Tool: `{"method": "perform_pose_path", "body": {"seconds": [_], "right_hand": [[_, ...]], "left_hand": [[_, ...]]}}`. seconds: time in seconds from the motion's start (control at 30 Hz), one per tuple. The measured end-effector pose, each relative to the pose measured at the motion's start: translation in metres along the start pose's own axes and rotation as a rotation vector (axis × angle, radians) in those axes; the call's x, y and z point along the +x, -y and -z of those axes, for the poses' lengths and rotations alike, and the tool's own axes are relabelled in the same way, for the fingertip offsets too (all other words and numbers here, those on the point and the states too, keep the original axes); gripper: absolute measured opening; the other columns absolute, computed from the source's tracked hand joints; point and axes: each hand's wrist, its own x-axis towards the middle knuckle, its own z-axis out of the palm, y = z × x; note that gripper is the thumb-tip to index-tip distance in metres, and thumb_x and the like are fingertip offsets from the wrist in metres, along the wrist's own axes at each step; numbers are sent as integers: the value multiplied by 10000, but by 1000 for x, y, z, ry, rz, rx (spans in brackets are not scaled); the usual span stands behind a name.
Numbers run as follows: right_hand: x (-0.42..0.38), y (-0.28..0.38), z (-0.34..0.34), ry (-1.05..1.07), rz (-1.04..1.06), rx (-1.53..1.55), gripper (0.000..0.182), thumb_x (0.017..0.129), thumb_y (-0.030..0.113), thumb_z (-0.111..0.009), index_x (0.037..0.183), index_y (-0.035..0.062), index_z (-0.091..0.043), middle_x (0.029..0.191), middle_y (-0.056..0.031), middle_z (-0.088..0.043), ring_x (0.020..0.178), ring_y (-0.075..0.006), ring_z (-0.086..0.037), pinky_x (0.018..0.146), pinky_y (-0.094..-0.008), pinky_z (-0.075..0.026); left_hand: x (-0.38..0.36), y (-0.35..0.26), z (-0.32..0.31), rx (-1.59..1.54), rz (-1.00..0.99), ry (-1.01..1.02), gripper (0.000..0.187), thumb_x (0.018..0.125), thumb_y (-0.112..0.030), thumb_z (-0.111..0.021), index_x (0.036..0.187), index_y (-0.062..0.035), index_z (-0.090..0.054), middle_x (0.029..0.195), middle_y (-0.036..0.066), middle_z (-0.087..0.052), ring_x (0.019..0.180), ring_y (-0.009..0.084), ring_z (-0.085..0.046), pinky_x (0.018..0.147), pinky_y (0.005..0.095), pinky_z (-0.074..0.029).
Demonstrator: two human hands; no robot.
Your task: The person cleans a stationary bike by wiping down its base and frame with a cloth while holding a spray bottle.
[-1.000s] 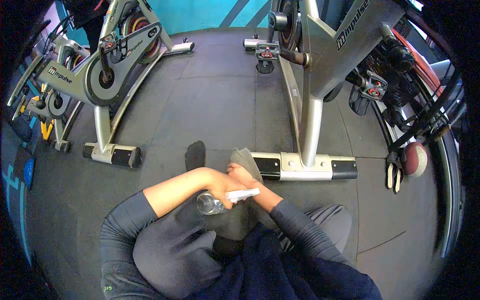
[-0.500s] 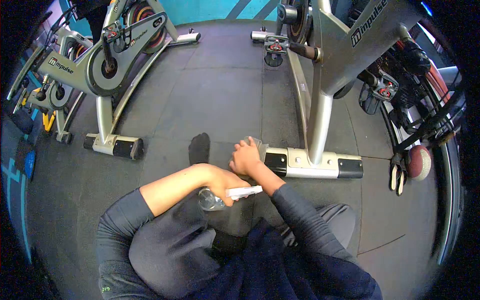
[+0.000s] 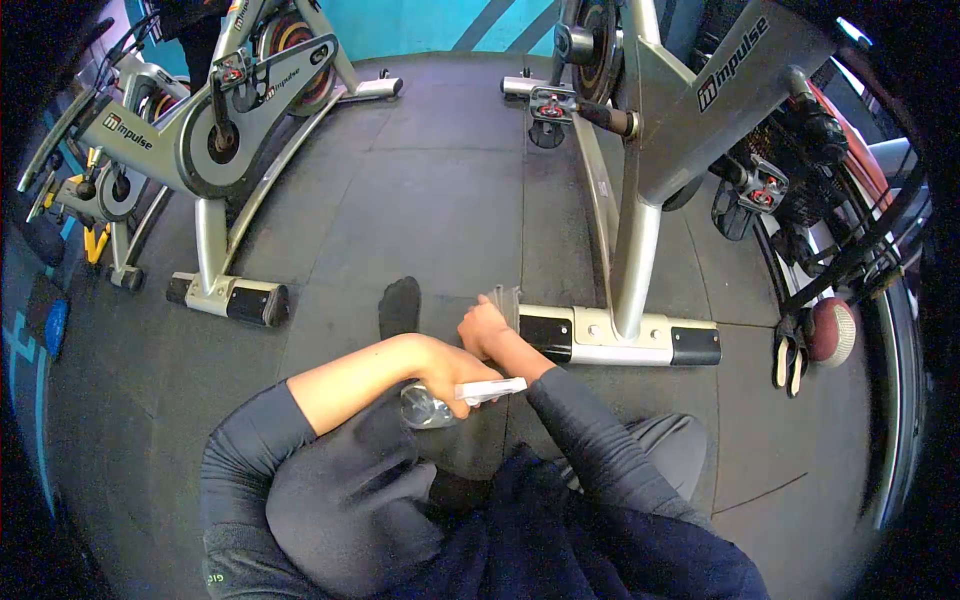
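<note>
While the left hand (image 3: 452,365) stays wrapped around a clear spray bottle (image 3: 425,405), apparently near empty, above the lap, the right hand (image 3: 482,327) has carried its clenched grey cloth (image 3: 506,299) forward against the black end cap of the bike's base bar (image 3: 600,333), so wiping continues there.

second exercise bike (image 3: 215,140) | ball (image 3: 833,330) | gloves (image 3: 788,350) | rubber floor (image 3: 430,210)
</note>
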Motion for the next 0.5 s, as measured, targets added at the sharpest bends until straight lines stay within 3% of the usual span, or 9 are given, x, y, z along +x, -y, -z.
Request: {"method": "perform_pose_path", "body": {"seconds": [0.23,0.33,0.43,0.5], "right_hand": [[10,15,-33,-83,153,-51,247,835,306,-527,890,169,-725,966,-57,-696,946,-191,-641,962,-402,-338],[2,20,-54,-189,187,-95,220,842,283,-505,760,201,-692,878,-15,-694,878,-168,-628,898,-336,-340],[16,22,-105,-422,340,56,215,822,298,-534,773,189,-713,801,-33,-698,774,-221,-651,899,-363,-381],[7,21,-120,-726,360,442,249,792,351,-554,707,167,-697,723,-50,-678,705,-249,-631,834,-355,-411]], "left_hand": [[5,8,-1,58,-72,-22,475,739,-172,-676,1127,-8,-457,969,113,-564,929,231,-546,825,353,-448],[7,9,-1,35,-39,-2,509,738,-180,-687,1159,-11,-455,977,113,-577,934,235,-560,823,353,-454],[5,-1,5,49,5,16,549,742,-202,-700,1194,-21,-449,1007,107,-594,943,228,-574,828,355,-461],[5,-5,7,33,-69,36,566,745,-222,-711,1210,-38,-446,1032,95,-605,943,216,-583,830,353,-467]]}}
